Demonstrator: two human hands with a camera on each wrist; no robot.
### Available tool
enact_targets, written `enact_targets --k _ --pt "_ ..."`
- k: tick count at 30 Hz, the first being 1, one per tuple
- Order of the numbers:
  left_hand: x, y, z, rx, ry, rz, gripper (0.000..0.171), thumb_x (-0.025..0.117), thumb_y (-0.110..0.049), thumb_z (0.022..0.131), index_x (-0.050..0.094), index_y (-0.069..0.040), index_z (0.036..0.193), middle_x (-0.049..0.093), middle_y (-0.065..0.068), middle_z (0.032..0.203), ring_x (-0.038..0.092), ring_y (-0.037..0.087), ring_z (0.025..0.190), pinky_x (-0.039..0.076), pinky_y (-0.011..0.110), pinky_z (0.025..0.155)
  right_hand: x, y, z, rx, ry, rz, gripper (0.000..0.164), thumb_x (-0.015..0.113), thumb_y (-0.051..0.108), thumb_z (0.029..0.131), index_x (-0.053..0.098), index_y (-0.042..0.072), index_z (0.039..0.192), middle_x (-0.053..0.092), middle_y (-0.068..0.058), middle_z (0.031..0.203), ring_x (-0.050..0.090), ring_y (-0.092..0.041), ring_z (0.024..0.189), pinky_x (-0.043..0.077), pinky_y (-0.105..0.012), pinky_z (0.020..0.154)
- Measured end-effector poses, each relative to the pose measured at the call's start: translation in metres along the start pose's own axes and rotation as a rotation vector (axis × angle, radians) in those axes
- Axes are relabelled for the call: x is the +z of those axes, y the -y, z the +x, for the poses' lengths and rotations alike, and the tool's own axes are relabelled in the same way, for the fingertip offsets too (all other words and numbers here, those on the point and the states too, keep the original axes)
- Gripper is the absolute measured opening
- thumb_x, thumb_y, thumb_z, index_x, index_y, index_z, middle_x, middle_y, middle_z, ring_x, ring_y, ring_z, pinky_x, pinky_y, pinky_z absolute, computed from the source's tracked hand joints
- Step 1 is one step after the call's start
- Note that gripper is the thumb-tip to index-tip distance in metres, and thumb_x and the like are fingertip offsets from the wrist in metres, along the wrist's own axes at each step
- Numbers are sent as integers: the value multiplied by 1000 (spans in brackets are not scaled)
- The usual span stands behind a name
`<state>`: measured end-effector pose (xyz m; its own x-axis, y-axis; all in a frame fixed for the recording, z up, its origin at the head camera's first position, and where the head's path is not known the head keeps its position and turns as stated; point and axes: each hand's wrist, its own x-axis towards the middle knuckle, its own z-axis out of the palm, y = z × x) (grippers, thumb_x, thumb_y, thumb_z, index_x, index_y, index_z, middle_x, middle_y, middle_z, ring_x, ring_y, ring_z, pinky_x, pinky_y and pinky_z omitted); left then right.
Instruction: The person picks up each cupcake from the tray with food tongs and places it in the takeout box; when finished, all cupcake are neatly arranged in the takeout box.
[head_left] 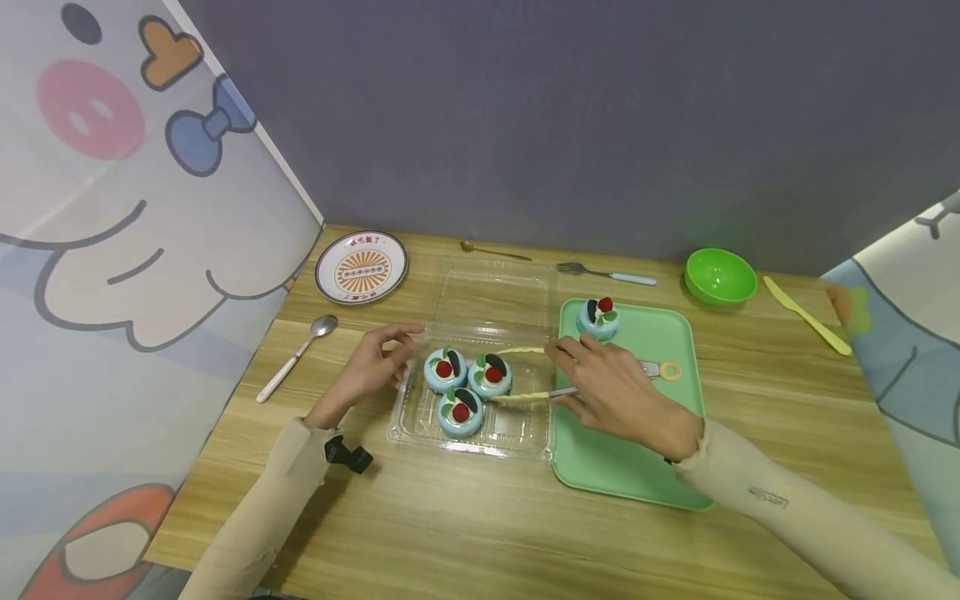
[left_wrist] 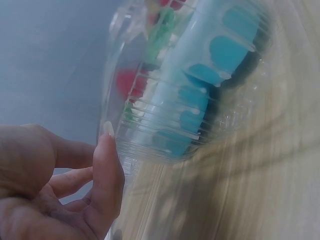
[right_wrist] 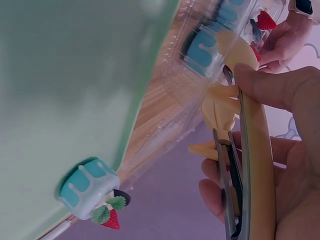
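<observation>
Presently, right hand (head_left: 611, 383) grips tongs (right_wrist: 260, 175); left hand (head_left: 375, 364) pinches clear box (head_left: 517, 429); plate (head_left: 362, 287) bears red Chinese characters (head_left: 365, 240).

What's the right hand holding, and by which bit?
The right hand holds the tongs by their middle, between the yellow tips and the ring end.

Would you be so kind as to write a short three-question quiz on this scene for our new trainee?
1. Count: how many cupcakes sit in the clear container?

2. True or false: exactly one cupcake sits on the green tray.

3. Multiple choice: what does the right hand hold?
A) a fork
B) tongs
C) a spoon

Key: 1. Three. 2. True. 3. B.
</observation>
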<state>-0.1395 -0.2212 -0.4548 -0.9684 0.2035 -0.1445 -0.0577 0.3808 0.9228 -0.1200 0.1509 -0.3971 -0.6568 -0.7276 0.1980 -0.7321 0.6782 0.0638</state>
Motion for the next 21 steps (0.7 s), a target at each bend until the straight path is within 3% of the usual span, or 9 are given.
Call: enact_targets --k 8,14,21 --pt "0 0 -1 0 9 -11 36 54 -11 101 55 -8 136 51 22 110 58 15 58 58 34 46 4 1 -2 3 -33 44 69 84 40 76 59 7 131 64 -6 120 59 -23 89 57 -31 57" --pt "1 0 -2 -1 7 -7 35 54 -11 101 55 -9 136 51 22 110 58 17 58 58 36 46 5 0 -6 16 -12 49 68 82 40 78 58 8 132 63 -5 118 59 -22 91 57 -30 58" --pt "0 -4 -2 -9 15 -19 35 54 -13 101 55 -8 136 51 21 109 58 14 58 59 38 48 -8 -5 -15 58 -32 86 71 79 46 80 56 10 136 61 -5 124 60 -24 102 60 -34 66"
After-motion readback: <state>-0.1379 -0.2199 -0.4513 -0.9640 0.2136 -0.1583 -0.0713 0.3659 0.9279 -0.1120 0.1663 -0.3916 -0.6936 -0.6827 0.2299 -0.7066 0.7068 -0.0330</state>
